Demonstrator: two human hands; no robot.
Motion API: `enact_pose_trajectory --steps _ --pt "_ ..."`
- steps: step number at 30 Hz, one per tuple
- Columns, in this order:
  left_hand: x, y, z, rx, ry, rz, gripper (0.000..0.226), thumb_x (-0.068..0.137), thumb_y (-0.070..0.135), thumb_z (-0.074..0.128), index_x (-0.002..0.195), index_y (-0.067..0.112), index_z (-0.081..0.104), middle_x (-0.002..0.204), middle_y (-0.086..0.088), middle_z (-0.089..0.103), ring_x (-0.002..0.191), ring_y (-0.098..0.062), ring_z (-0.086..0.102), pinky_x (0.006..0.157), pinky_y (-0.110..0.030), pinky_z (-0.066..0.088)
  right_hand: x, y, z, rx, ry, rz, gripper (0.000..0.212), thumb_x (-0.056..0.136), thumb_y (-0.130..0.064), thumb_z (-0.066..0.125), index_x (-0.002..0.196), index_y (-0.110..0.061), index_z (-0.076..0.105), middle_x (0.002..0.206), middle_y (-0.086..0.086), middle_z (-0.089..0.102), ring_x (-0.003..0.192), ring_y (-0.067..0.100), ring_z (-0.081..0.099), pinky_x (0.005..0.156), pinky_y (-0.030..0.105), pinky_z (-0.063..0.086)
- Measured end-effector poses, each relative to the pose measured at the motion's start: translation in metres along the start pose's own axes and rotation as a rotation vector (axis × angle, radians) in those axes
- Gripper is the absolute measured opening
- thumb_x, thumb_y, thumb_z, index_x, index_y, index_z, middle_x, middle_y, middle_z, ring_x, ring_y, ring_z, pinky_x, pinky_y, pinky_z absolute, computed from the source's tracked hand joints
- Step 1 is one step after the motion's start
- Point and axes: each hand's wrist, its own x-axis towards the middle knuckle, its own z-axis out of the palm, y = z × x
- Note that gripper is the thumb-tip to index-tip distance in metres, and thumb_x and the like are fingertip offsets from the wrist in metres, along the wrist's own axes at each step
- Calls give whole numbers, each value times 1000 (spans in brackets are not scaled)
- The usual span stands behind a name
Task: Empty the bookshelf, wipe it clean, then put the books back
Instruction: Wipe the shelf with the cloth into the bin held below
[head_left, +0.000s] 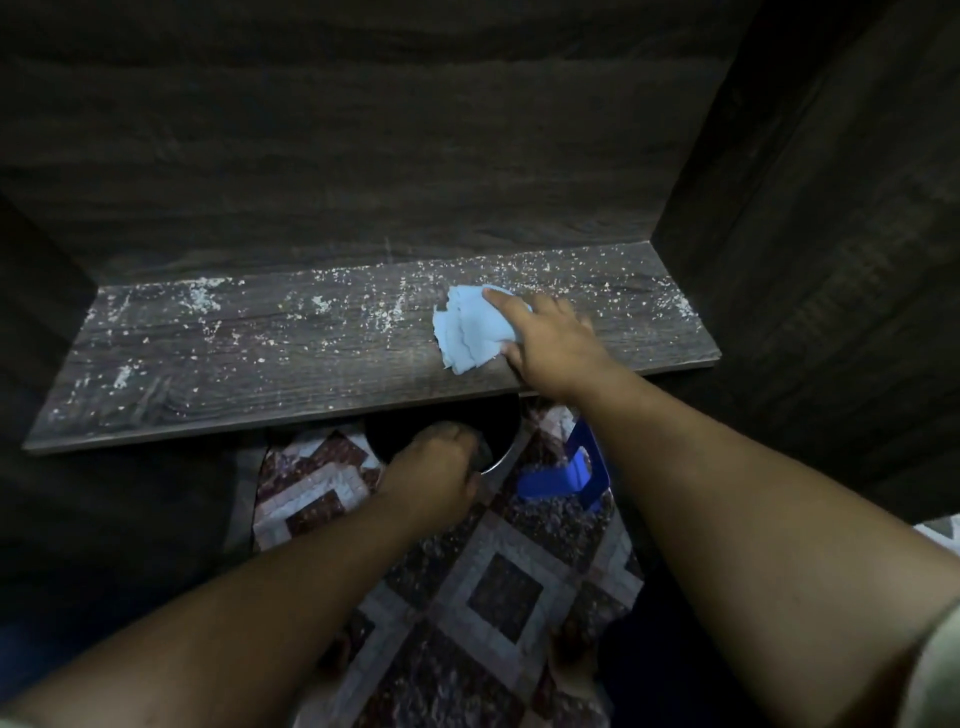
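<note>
Bookshelf board (260, 353), bare of books, is rigid and gritty with pale crumbs. Cloth (470, 332) — soft, light, apt to bunch — lies right of centre under the flat-pressed right hand (550, 343). Left hand (436, 467) grips a dark bowl (501, 452) by its rim below.
</note>
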Motion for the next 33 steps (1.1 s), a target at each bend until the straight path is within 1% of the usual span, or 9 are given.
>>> enact_pose_trajectory --steps 5,8,10,13,18,23,28,30,33 --pt "6 -16 29 198 -138 -71 50 93 29 53 138 12 42 137 -11 48 125 -28 47 100 -34 37 0 2 -4 94 130 32 60 96 -29 51 150 -35 27 137 10 46 128 30 38 104 52 34" --pt "12 -40 44 249 -239 -86 35 91 20 52 125 12 52 125 -10 58 112 -29 59 89 -35 49 -2 5 -6 46 159 53 63 93 -39 53 149 -34 25 138 8 46 129 29 38 104 50 30" --pt "15 -50 47 263 -199 -47 31 87 17 57 118 11 59 117 -11 63 104 -29 64 81 -34 50 -3 8 -5 -18 170 65 69 89 -47 56 149 -36 23 140 8 44 130 29 36 107 52 25" --pt "17 -55 53 290 -137 71 33 53 9 83 85 8 71 83 -12 70 70 -29 68 56 -28 52 -4 11 -2 -28 111 76 78 87 -56 56 151 -39 14 145 11 39 136 30 30 114 56 13" --pt "20 -60 68 323 -85 82 37 35 1 88 62 10 65 61 -7 63 49 -25 61 44 -24 44 -8 10 -2 5 58 75 72 94 -41 55 153 -36 13 145 11 41 135 31 33 116 56 12" --pt "17 -58 74 306 -143 100 31 42 2 84 65 9 65 62 -9 63 51 -26 62 38 -25 45 -10 7 -5 43 97 60 73 90 -33 60 151 -35 19 138 8 45 129 29 38 109 52 26" --pt "10 -47 62 302 -98 242 31 44 6 82 69 11 65 63 -7 61 48 -24 61 32 -20 38 -6 12 -3 6 68 102 77 88 -60 52 151 -44 11 146 12 36 135 31 32 108 51 23" --pt "8 -45 54 332 -90 259 41 37 8 87 72 12 67 67 -6 62 50 -23 60 34 -21 40 -4 13 -3 9 11 90 69 93 -54 49 151 -46 11 147 13 37 135 32 32 108 53 24" --pt "-2 -36 37 418 -21 340 18 58 11 63 76 14 67 66 -5 57 52 -23 57 35 -25 44 -1 6 -13 49 71 89 61 97 -37 49 149 -48 20 134 14 46 126 34 42 102 51 35"
